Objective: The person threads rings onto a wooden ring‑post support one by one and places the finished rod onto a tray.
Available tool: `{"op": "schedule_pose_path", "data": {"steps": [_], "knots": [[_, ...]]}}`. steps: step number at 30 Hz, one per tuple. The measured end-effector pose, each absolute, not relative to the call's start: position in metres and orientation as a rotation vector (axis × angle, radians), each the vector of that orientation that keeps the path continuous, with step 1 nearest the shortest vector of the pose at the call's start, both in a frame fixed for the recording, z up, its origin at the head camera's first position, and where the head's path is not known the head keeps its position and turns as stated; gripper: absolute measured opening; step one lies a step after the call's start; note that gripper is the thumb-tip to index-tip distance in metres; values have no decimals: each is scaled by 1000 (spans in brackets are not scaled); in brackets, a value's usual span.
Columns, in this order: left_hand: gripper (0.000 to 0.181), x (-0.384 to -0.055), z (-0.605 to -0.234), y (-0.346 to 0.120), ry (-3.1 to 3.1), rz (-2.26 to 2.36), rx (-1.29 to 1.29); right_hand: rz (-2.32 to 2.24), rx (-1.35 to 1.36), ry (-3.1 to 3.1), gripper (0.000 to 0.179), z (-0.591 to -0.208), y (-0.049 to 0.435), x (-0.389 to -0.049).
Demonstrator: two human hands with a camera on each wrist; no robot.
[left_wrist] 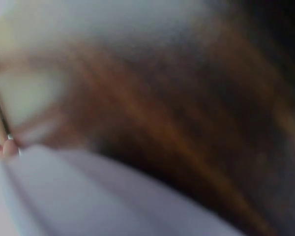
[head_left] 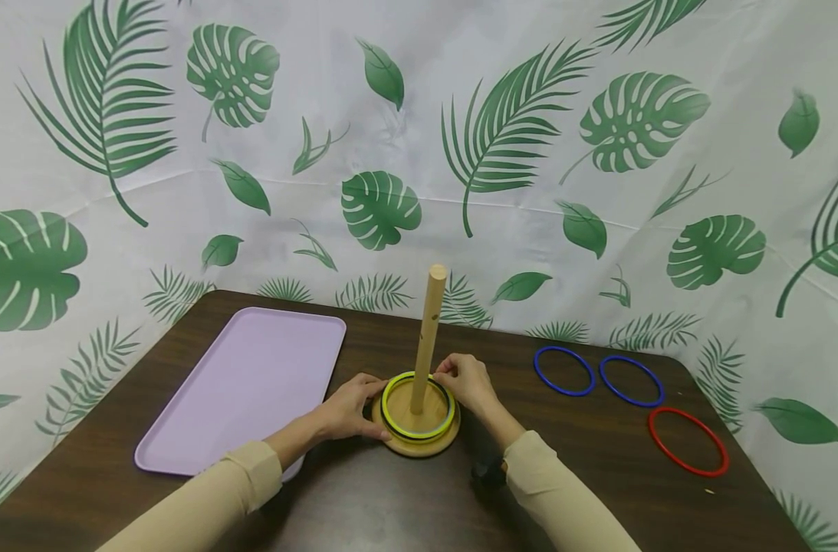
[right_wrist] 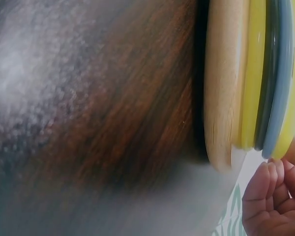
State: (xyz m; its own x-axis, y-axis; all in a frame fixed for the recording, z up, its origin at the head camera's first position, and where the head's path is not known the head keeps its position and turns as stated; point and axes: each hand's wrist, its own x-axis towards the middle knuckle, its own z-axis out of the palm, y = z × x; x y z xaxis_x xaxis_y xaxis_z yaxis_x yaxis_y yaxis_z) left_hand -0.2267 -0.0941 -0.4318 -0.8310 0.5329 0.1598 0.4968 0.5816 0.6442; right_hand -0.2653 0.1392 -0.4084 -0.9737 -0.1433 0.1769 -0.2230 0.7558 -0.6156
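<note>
A round wooden base (head_left: 435,447) carries an upright wooden pole (head_left: 427,345) with several rings around it. The top yellow ring (head_left: 419,438) lies above a grey ring (right_wrist: 279,83), a dark ring (right_wrist: 267,83) and another yellow ring (right_wrist: 252,83). My right hand (head_left: 468,381) pinches the top yellow ring at its back right; in the right wrist view its fingertips (right_wrist: 277,172) meet that edge. My left hand (head_left: 349,408) spreads at the stack's left, thumb by the near rim, other fingers farther back. Whether it grips a ring or the base is unclear.
A lilac tray (head_left: 253,391) lies to the left on the dark wooden table (head_left: 363,506). On the right are two blue rings (head_left: 537,368) (head_left: 603,376) and a red ring (head_left: 725,460). A leaf-patterned curtain (head_left: 419,138) hangs behind the table.
</note>
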Motion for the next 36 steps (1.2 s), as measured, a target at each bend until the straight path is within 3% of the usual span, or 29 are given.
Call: {"op": "schedule_pose_path", "data": {"steps": [15,36], "knots": [[85,-227,-432,-93,2741,1086,896,1173,234,-2752,7,-404,171,-264],[86,-227,-433,-93,2724,1107,892,1034,-24,-2702,21,-392,290,-251]]}}
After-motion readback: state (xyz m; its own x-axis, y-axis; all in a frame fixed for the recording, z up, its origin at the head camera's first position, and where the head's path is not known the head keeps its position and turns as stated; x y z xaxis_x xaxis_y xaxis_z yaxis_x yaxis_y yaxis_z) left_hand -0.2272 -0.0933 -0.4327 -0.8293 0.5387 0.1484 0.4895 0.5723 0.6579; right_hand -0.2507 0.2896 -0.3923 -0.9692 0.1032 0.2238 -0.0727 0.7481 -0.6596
